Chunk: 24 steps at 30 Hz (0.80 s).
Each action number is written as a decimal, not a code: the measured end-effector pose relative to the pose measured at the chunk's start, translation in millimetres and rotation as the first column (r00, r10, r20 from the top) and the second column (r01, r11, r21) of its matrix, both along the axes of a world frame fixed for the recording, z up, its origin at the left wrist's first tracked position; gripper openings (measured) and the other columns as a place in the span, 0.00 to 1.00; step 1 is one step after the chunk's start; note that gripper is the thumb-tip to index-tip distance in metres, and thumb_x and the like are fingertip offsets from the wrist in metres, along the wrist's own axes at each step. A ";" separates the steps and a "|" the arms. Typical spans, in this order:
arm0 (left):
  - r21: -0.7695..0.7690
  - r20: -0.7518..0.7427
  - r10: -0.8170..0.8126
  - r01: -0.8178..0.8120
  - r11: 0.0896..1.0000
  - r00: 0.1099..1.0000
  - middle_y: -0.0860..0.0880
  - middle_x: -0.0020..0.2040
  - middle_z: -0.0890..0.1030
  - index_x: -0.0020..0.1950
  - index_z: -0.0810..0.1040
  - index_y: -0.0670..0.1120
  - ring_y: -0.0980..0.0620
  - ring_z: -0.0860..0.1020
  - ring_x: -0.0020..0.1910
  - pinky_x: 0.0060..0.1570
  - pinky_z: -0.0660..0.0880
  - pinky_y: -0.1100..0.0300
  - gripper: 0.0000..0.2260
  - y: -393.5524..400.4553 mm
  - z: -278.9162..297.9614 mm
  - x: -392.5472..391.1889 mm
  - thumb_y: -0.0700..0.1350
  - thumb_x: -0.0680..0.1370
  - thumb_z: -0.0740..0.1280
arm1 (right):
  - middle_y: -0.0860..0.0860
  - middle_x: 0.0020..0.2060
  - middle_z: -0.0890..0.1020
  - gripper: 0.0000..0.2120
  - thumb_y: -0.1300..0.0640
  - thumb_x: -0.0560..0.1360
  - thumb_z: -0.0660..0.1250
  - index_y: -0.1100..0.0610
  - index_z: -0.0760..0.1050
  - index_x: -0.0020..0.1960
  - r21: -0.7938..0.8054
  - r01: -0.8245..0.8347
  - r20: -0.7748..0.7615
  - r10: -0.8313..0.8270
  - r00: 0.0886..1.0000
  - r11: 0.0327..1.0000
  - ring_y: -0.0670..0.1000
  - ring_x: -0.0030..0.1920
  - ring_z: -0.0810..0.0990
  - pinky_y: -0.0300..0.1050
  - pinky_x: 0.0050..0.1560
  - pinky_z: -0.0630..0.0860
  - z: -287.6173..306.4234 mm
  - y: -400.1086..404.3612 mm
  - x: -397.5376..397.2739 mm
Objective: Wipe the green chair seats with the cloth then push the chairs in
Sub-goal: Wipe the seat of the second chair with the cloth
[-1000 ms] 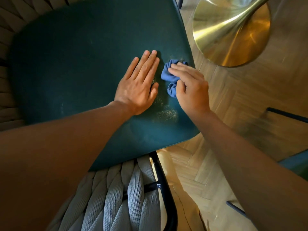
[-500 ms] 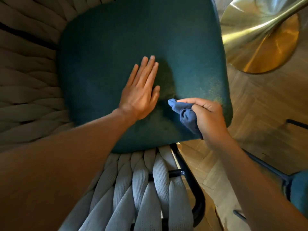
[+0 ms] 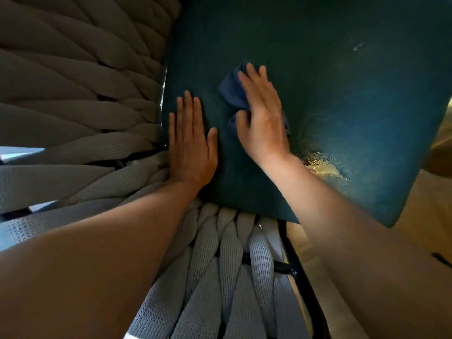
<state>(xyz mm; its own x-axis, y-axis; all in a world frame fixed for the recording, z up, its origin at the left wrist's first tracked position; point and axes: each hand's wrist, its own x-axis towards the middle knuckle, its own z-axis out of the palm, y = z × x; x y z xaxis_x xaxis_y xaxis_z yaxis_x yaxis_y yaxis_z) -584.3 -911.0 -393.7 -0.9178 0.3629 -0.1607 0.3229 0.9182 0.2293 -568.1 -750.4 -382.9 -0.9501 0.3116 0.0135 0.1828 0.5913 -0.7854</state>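
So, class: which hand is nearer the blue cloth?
Right. The right hand presses on the cloth; the left hand lies flat on the seat beside it, apart.

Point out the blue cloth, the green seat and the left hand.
blue cloth [image 3: 232,94]: head view, bunched fabric left of the fingers.
green seat [image 3: 342,94]: head view, bare cushion top.
left hand [image 3: 190,148]: head view, back of the hand.
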 end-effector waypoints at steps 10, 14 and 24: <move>0.021 -0.009 -0.048 0.049 0.999 0.999 0.39 0.83 0.51 0.82 0.52 0.37 0.42 0.49 0.82 0.80 0.47 0.47 0.28 -3.2 -2.2 -3.4 0.47 0.84 0.50 | 0.57 0.52 0.86 0.16 0.74 0.70 0.62 0.64 0.85 0.50 0.089 -0.222 -0.176 0.234 0.956 0.971 0.56 0.59 0.83 0.53 0.62 0.76 -12.8 -1.3 45.0; 0.022 0.021 -0.044 0.043 0.999 0.999 0.40 0.83 0.49 0.82 0.50 0.38 0.44 0.47 0.82 0.81 0.44 0.48 0.29 -1.8 2.4 -3.6 0.48 0.83 0.50 | 0.55 0.49 0.87 0.14 0.72 0.73 0.63 0.63 0.86 0.47 -0.011 -0.374 -0.134 0.369 0.920 0.928 0.54 0.56 0.84 0.54 0.58 0.77 -8.5 8.6 76.2; 0.159 0.043 -0.448 0.436 0.886 0.893 0.41 0.83 0.53 0.82 0.55 0.38 0.44 0.50 0.82 0.81 0.47 0.46 0.28 22.8 12.4 12.6 0.46 0.84 0.56 | 0.50 0.46 0.87 0.18 0.71 0.67 0.61 0.59 0.87 0.45 -0.179 -0.166 0.148 0.193 0.970 0.970 0.47 0.53 0.85 0.50 0.59 0.80 38.8 49.6 119.8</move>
